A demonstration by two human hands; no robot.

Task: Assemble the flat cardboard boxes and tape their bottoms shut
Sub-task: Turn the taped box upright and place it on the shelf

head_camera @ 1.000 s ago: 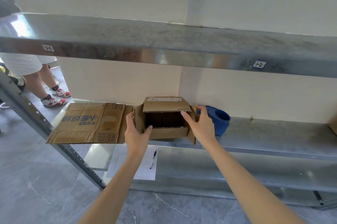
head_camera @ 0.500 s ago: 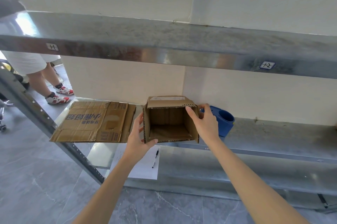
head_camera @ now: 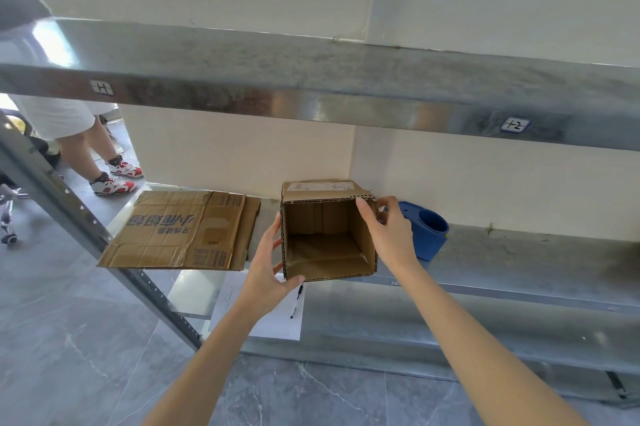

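At frame centre, an open-fronted cardboard box sits at the metal shelf edge, left hand cupping its lower left corner, right hand pinching its upper right wall; likely light, stiff but crushable, best held by opposite walls.

L hand, R hand: both bare; forearms bare, slim.
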